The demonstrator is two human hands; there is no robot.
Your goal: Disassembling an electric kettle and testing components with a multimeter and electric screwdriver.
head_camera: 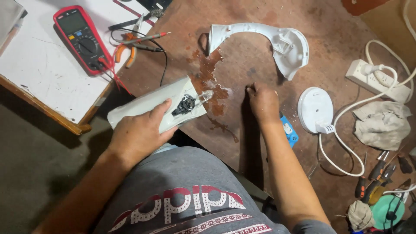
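While the left hand [138,132] grips the white body [158,105] tilted over the table's [242,52] near edge, its wet end pointing at the puddle [211,73], the right hand [263,103] presses knuckles-down, clenched, on the wood just beside a blue tool [289,131]. Open wood lies between puddle and handle shell [264,39]; the round base [315,109] sits right of the wrist.
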